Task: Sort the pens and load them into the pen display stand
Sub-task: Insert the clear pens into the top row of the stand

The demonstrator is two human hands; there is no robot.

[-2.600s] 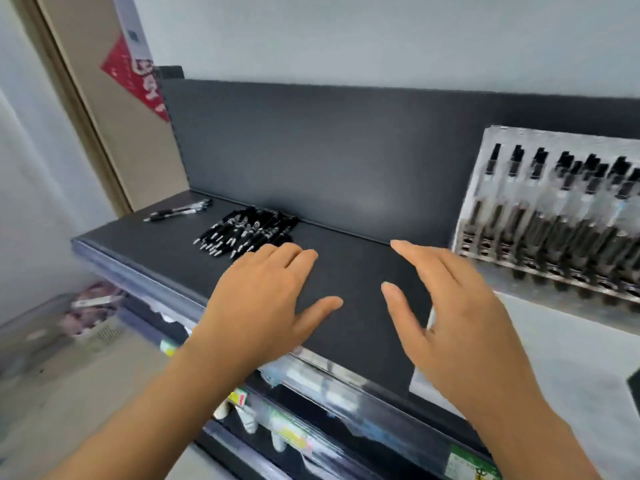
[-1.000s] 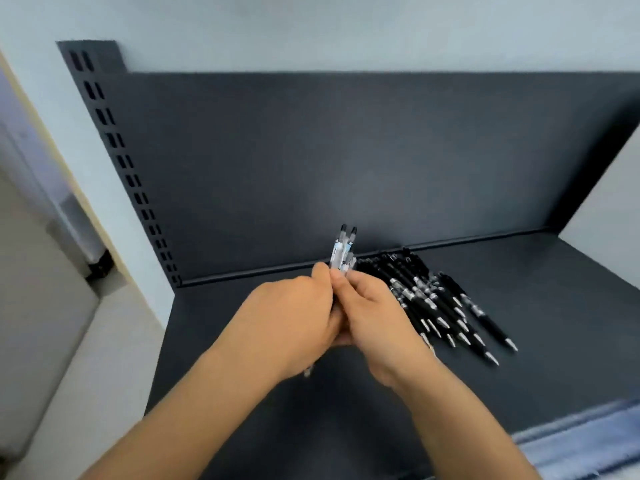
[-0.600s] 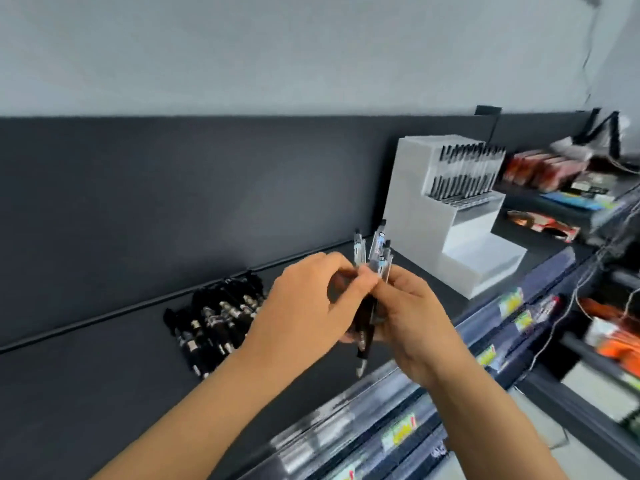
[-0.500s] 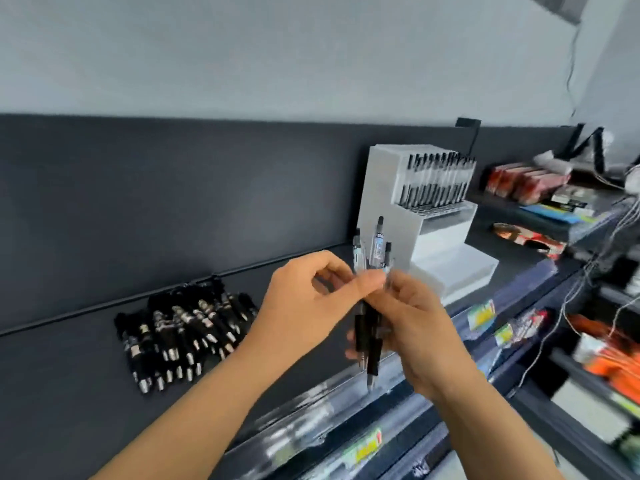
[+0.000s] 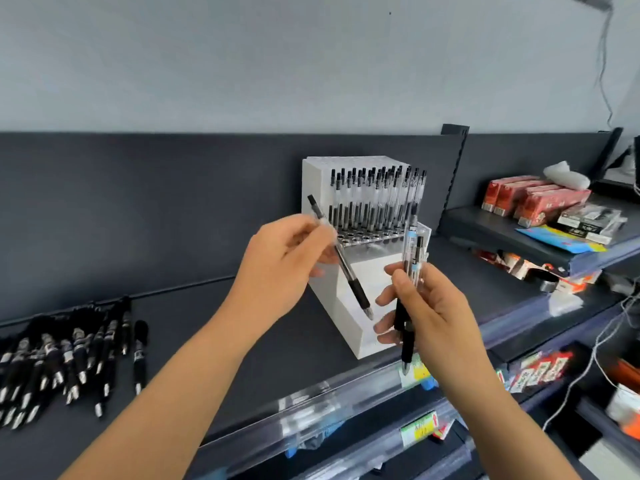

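A white stepped pen display stand [image 5: 313,178] sits on the dark shelf [image 5: 214,327], its top row filled with several upright black-capped clear pens [image 5: 374,199]. My left hand [image 5: 280,268] pinches a single pen [image 5: 341,268] tilted tip-down in front of the stand. My right hand [image 5: 426,306] grips a small bunch of pens [image 5: 412,258] upright, tips down, just right of the stand's lower steps. A pile of loose black pens [image 5: 69,355] lies on the shelf at the far left.
The shelf's clear price rail [image 5: 311,407] runs along the front edge. To the right, a lower shelf holds red boxes [image 5: 530,199] and flat packets [image 5: 561,233]. White cables [image 5: 595,362] hang at the far right. A dark back panel [image 5: 138,209] rises behind the shelf.
My view has swung right from the pile towards the stand. My hands, earlier joined around the bunch, have parted: the left now holds one pen alone, the right keeps the rest.
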